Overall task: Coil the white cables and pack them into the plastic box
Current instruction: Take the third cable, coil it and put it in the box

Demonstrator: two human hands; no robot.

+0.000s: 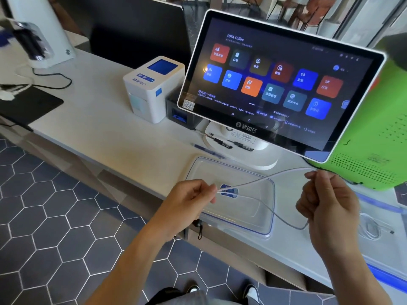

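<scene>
A thin white cable (262, 179) stretches in the air between my two hands, above a clear plastic tray (269, 230) with a blue rim that lies on the counter. My left hand (191, 201) pinches the doubled end of the cable between thumb and fingers. My right hand (328, 201) grips the other end high at its fingertips, and a loop of the cable (286, 221) sags below it. Another white cable (370, 227) lies coiled loosely on the counter to the right.
A touchscreen terminal (275, 84) stands just behind the tray on a white base. A white label printer (152, 89) sits to its left, a green perforated device (374, 155) to the right. Pens (207, 150) lie by the base. The counter edge runs diagonally over a hexagon-tiled floor.
</scene>
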